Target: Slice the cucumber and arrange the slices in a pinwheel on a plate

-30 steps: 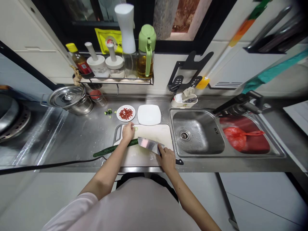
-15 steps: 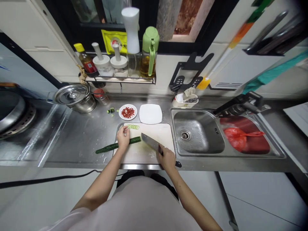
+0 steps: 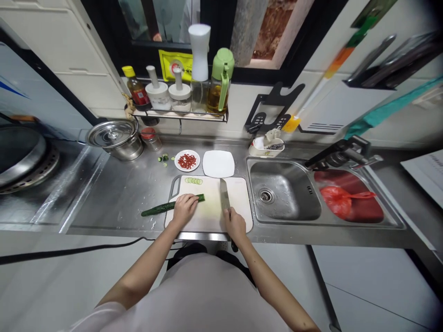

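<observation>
My left hand (image 3: 185,208) rests over a long dark green cucumber (image 3: 161,209), its fingers wrapped on it close to the cut end. The cucumber lies across the left side of a white cutting board (image 3: 238,198) and sticks out onto the steel counter. In my right hand (image 3: 236,223) is a kitchen knife (image 3: 224,193), gripped by its black handle, the blade pointing away from me, right of the cut end and apart from it. A short row of cucumber slices (image 3: 193,181) lies at the board's upper left.
Behind the board stand a plate of chopped red pieces (image 3: 187,160) and a white square plate (image 3: 218,163). Cucumber scraps (image 3: 163,159) lie left of them. A lidded steel pot (image 3: 117,138) is at the back left, a sink (image 3: 285,189) to the right. A condiment shelf (image 3: 180,115) hangs above.
My left hand has come down from beside the slices onto the cucumber. The knife has turned from slanting left to pointing nearly straight away from me. The camera view has shifted slightly.
</observation>
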Available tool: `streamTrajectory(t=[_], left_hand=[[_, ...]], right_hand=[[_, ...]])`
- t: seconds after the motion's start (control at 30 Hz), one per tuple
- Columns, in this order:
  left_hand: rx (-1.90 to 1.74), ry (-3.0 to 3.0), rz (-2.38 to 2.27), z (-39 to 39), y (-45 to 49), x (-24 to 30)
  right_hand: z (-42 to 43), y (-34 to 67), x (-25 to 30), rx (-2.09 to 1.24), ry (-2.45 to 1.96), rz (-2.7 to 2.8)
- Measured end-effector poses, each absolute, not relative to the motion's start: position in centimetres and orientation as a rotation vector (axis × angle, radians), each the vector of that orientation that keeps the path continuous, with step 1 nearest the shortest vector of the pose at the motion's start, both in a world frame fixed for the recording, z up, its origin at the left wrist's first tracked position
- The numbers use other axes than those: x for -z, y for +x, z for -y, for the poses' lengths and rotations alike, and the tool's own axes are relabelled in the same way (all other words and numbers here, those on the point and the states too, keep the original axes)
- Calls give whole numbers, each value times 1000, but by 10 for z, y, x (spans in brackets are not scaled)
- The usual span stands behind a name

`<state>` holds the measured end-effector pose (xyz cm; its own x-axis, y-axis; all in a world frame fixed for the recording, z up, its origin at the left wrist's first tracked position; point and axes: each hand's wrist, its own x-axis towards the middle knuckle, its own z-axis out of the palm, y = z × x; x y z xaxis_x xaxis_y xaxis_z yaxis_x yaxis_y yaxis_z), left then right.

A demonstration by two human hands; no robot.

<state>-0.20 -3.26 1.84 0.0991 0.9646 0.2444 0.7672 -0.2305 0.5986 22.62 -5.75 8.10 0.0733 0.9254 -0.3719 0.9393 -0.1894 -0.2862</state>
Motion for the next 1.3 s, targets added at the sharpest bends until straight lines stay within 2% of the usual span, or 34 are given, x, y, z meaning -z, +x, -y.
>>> streamTrajectory(t=[0.47, 0.87, 1.3], left_hand=[[-897, 2065, -1616, 23, 4, -15], [-780, 2051, -1732, 17, 6, -13], [-771, 2264, -1721, 12, 3, -10]], right_hand=[[57, 209, -95, 724, 2093, -2049], [66, 180, -102, 669, 1928, -2112], [63, 175, -98, 671, 1856, -2060]])
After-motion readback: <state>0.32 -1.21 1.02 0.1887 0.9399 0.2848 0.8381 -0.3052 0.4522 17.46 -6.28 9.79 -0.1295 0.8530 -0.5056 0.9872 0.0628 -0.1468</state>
